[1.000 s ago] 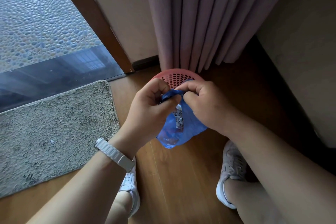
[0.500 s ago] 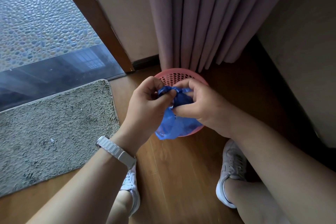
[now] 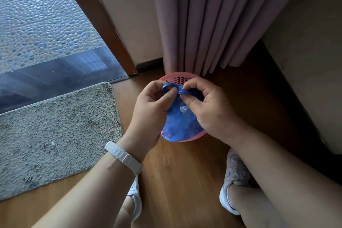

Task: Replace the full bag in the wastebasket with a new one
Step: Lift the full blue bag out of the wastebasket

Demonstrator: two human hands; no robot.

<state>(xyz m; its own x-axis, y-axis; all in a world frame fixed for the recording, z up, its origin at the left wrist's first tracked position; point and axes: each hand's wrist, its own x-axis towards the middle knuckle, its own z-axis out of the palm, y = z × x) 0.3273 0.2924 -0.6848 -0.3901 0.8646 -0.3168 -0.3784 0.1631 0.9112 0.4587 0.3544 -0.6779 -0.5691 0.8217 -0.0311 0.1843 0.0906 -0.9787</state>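
Pinching the twisted top of the blue bag [image 3: 177, 126] at frame centre, seen from the head view: left hand [image 3: 149, 116] with thumb and forefinger closed on a small loop of plastic, right hand [image 3: 212, 114] with thumb and forefinger closed on the other twisted end, remaining fingers curled. Held over the pink wastebasket [image 3: 176, 79], lower end overlapping its near rim. Just behind, pink curtain [image 3: 203, 24] at upper middle; grey mat [image 3: 55, 135] at left; white watch strap [image 3: 123, 157] on the left wrist.
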